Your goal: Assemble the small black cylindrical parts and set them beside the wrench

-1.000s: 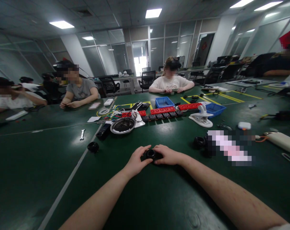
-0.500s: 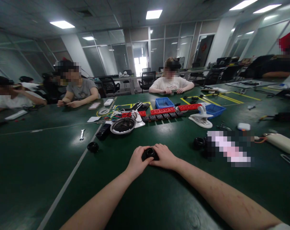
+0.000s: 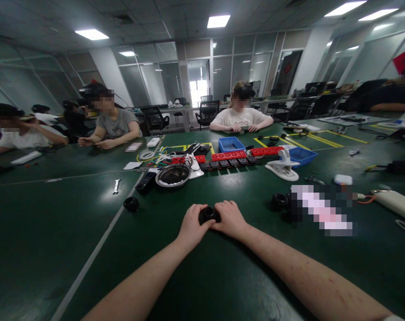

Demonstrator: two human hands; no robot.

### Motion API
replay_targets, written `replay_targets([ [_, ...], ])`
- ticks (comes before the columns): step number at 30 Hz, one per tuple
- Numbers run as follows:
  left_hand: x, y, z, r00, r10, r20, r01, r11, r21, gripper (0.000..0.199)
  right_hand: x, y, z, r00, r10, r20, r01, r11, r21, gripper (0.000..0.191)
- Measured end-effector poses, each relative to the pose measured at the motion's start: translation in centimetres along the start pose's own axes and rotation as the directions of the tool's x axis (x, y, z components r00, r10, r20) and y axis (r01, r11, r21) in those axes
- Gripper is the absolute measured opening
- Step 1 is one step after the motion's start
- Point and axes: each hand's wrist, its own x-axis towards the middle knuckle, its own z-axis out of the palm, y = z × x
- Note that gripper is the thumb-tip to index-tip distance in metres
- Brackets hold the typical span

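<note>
Between my two hands a small black round part with a hole in its top (image 3: 209, 213) rests on the green table (image 3: 202, 276). My left hand (image 3: 193, 221) curls round its left side, thumb at the near edge. From the right, my right hand (image 3: 229, 218) closes on it, fingers bent and thumb meeting the left thumb in front. The hands cover much of the part's sides. A similar black round part (image 3: 131, 204) stands to the left, and another (image 3: 280, 201) to the right.
A wrench (image 3: 116, 186) lies at the left. Beyond my hands are a round metal dish (image 3: 173, 183), red and black socket strips (image 3: 228, 155), a white clamp (image 3: 283, 167) and blue trays (image 3: 232, 144). A power bank (image 3: 394, 203) sits at the right. Several people sit around the table.
Both hands stay around the black part, with slightly more of it showing between them. The whole view has shifted a little.
</note>
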Motion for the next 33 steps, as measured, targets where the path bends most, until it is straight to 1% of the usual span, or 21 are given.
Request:
replay_targets([
  [2, 0.1, -0.1, -0.1, 0.999, 0.017, 0.035, -0.016, 1.0, -0.01, 0.034, -0.1, 0.0, -0.1, 1.0, -0.008, 0.013, 0.008, 1.0, 0.005, 0.041],
  [5, 0.3, -0.4, -0.5, 0.991, 0.068, 0.117, -0.062, 0.997, -0.051, 0.038, -0.2, 0.8, -0.6, 0.992, -0.1, 0.075, 0.091, 0.989, 0.121, 0.052],
  [7, 0.4, -0.5, -0.9, 0.981, 0.103, 0.162, -0.091, 0.992, -0.082, 0.039, 0.0, 1.6, -1.1, 0.975, -0.176, 0.138, 0.144, 0.966, 0.215, 0.047],
  [10, 0.5, -0.7, -1.1, 0.97, 0.134, 0.201, -0.112, 0.987, -0.114, 0.042, 0.3, 2.4, -1.5, 0.946, -0.249, 0.208, 0.175, 0.932, 0.317, 0.033],
  [12, 0.5, -0.8, -0.9, 0.971, 0.131, 0.198, -0.108, 0.987, -0.12, 0.042, 0.5, 2.4, -1.4, 0.946, -0.244, 0.212, 0.167, 0.931, 0.325, 0.031],
  [13, 0.5, -0.8, -0.7, 0.977, 0.119, 0.179, -0.099, 0.988, -0.114, 0.042, 0.5, 2.2, -1.2, 0.955, -0.214, 0.204, 0.146, 0.942, 0.303, 0.033],
  [15, 0.4, -0.9, -0.3, 0.991, 0.077, 0.111, -0.068, 0.994, -0.083, 0.039, 0.5, 1.5, -0.7, 0.98, -0.115, 0.163, 0.08, 0.975, 0.207, 0.035],
  [17, 0.4, -0.8, 0.1, 0.999, 0.032, 0.039, -0.031, 0.999, -0.039, 0.035, 0.3, 0.6, -0.3, 0.995, -0.031, 0.094, 0.022, 0.996, 0.091, 0.035],
  [18, 0.3, -0.8, 0.3, 1.0, 0.017, 0.017, -0.017, 1.0, -0.021, 0.034, 0.2, 0.3, -0.1, 0.998, -0.011, 0.065, 0.008, 0.999, 0.044, 0.035],
  [20, 0.3, -0.7, 0.3, 1.0, 0.007, 0.009, -0.007, 1.0, -0.007, 0.034, -0.1, -0.1, 0.0, 0.999, -0.009, 0.034, 0.009, 1.0, -0.002, 0.038],
  [22, 0.2, -0.6, 0.2, 0.999, 0.018, 0.034, -0.017, 1.0, -0.018, 0.036, -0.2, 0.0, -0.2, 0.998, -0.045, 0.035, 0.044, 0.999, 0.018, 0.045],
  [25, 0.3, -0.7, -0.3, 0.993, 0.05, 0.107, -0.044, 0.997, -0.057, 0.038, -0.3, 0.7, -0.8, 0.99, -0.121, 0.072, 0.111, 0.986, 0.122, 0.051],
  [27, 0.4, -0.8, -0.6, 0.985, 0.072, 0.157, -0.059, 0.995, -0.086, 0.04, -0.1, 1.4, -1.2, 0.977, -0.168, 0.132, 0.14, 0.971, 0.196, 0.047],
  [29, 0.4, -0.8, -0.9, 0.977, 0.09, 0.194, -0.07, 0.991, -0.111, 0.041, 0.2, 2.1, -1.5, 0.957, -0.217, 0.193, 0.162, 0.95, 0.267, 0.038],
  [31, 0.4, -0.7, -1.0, 0.973, 0.098, 0.209, -0.072, 0.989, -0.127, 0.042, 0.5, 2.6, -1.6, 0.942, -0.253, 0.221, 0.173, 0.929, 0.327, 0.03],
  [33, 0.4, -0.6, -0.9, 0.974, 0.094, 0.206, -0.068, 0.989, -0.133, 0.041, 0.7, 2.8, -1.4, 0.944, -0.245, 0.222, 0.154, 0.92, 0.361, 0.029],
])
